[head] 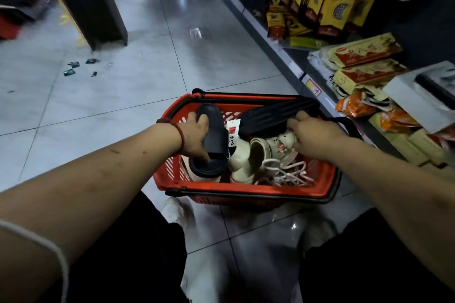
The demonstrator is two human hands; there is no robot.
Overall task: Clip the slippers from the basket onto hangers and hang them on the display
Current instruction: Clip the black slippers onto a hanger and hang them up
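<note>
Two black slippers above a red basket (246,192) on the tiled floor (98,106). Left slipper (211,140): clamped in the left hand (194,135). Right slipper (275,115), sole up: far-end gripped by the right hand (312,135). Cream slippers (246,155) and white hangers (285,170) lie inside. Stocked shelf (357,56) at right.
</note>
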